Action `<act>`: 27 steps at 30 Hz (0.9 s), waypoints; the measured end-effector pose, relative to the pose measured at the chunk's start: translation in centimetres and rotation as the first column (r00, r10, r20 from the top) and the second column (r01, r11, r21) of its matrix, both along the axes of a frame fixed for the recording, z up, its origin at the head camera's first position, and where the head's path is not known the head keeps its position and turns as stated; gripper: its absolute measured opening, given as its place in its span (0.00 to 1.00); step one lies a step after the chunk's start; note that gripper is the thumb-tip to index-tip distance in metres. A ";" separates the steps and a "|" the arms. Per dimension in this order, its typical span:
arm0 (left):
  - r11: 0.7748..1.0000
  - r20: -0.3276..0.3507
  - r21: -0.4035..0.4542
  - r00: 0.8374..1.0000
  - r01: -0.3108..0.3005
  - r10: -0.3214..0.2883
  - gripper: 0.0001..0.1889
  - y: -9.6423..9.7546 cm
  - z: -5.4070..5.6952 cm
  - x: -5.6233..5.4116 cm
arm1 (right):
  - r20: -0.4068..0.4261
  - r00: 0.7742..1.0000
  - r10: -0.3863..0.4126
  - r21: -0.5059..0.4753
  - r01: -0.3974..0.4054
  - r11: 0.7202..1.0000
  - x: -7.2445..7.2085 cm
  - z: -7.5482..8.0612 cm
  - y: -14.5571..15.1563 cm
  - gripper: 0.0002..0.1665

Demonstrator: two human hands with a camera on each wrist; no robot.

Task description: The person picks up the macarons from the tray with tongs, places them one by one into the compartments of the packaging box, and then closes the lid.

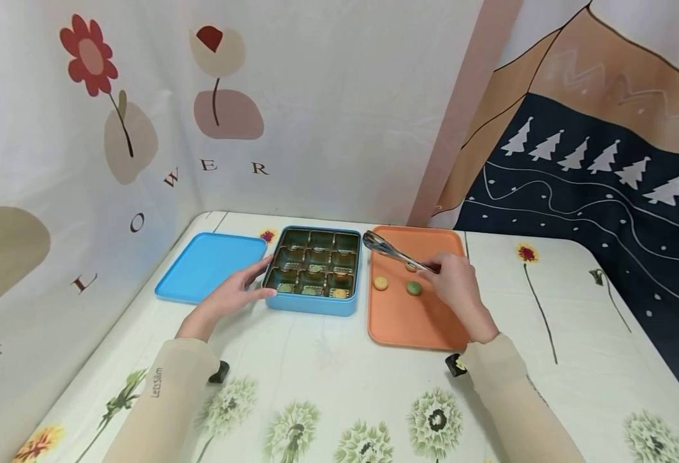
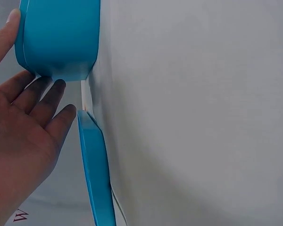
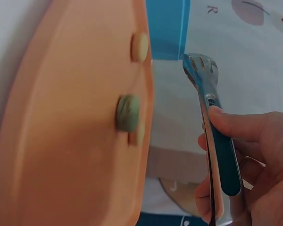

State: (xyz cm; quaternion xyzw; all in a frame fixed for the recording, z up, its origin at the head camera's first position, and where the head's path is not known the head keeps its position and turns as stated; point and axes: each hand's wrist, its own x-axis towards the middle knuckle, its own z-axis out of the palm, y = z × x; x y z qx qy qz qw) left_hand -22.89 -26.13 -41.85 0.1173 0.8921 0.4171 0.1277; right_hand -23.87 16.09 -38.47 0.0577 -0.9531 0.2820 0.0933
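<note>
My right hand (image 1: pixel 456 283) grips metal tongs (image 1: pixel 394 248), with the thumb along the handle. The tongs' head hangs over the gap between the blue box (image 1: pixel 312 305) and the orange tray (image 1: pixel 411 331), and nothing shows between its tips. Fingers nearly straight, my left hand (image 1: pixel 232 296) rests against the box's front left corner, thumb at the rim. Inside the box, a brown insert divided into compartments holds green macarons and a yellow one, mostly in the front row. On the tray lie a yellow macaron (image 1: pixel 380 283), a green macaron (image 1: pixel 413 288) and a pale macaron (image 1: pixel 411 267), partly behind the tongs.
A flat blue lid (image 1: pixel 212 265) lies left of the box, behind my left hand. A flower-printed cloth (image 1: pixel 316 373) covers the table. Printed curtains (image 1: pixel 339 103) hang along the back and the left side.
</note>
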 end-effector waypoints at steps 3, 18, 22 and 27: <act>1.000 -0.002 -0.007 1.000 0.002 -0.002 0.46 0.0 -0.1 0.0 | 0.002 1.000 0.020 0.000 -0.020 1.000 0.0 0.4 -1.0 0.08; 1.000 0.002 -0.019 1.000 -0.009 0.009 0.44 0.0 0.0 0.2 | -0.049 0.990 0.131 0.010 -0.130 0.991 -0.2 0.5 -6.3 0.07; 1.000 -0.005 -0.019 1.000 -0.003 0.002 0.44 -0.1 -0.1 0.1 | -0.045 0.987 0.157 -0.003 -0.157 0.988 -0.1 0.4 -7.9 0.07; 1.000 -0.012 -0.013 1.000 0.004 -0.004 0.44 -0.1 -0.2 0.0 | -0.039 0.979 0.198 -0.026 -0.200 0.980 0.0 0.0 -9.6 0.08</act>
